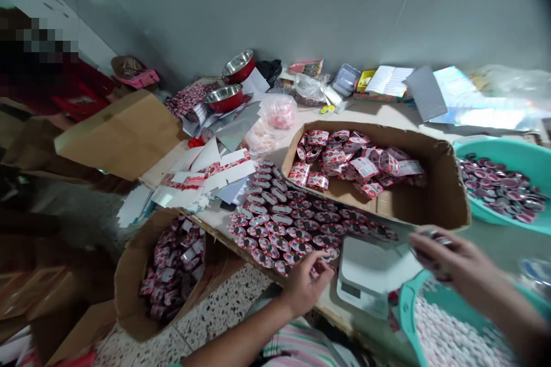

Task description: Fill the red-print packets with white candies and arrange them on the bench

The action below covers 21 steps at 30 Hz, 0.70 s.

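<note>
My left hand (305, 287) is at the table's near edge, with its fingers curled at the front row of small oval-topped printed boxes (282, 219). A reddish bit shows between the fingers, but I cannot tell whether it is held. My right hand (456, 255), slightly blurred, is closed on dark, shiny round caps above a teal basin of small white pieces (458, 327). Similar caps (501, 186) fill another teal basin (516, 152) behind it. Between my hands lies a white kitchen scale (364, 269).
An open carton (443, 200) holds printed packs (344, 160). Lower left, another carton (129, 298) holds more packs. Cut printed sheets (202, 175), plastic bags (278, 112) and red metal bowls (226, 100) lie toward the back. A person in dark red (81, 89) is at the far left.
</note>
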Tool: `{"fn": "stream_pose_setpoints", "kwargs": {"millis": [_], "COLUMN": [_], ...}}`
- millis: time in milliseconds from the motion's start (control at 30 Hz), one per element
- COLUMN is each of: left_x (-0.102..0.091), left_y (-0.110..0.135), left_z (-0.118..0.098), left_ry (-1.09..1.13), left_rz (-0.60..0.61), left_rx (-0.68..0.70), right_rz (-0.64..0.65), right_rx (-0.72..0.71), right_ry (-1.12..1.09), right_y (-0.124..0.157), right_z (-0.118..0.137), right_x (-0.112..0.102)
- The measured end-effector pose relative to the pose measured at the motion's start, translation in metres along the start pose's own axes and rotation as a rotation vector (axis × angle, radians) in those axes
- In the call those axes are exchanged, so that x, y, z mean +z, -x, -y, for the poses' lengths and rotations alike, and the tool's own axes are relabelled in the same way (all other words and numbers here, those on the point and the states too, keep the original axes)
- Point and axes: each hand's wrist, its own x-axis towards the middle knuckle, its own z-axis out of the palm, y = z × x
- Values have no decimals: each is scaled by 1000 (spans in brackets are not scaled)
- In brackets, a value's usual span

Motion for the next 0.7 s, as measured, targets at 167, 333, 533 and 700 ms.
{"fn": "stream_pose_setpoints", "kwargs": {"millis": [167,333,533,700], "left_x": [-31,-67,-111,-139], "left_y": [16,31,41,37], "left_z": [5,45,69,106], "left_ry": [252,445,610,530], "left_rz": [165,190,214,93], "left_rx": [-35,-120,-280,-273], "right_rz": [111,28,20,-25], "right_rx": [33,-48,-62,7], "right_ry": [-64,20,34,-71], "right_y": [66,87,94,99], "right_z": [-24,-51,-58,-53], "right_x": [152,227,277,300]}}
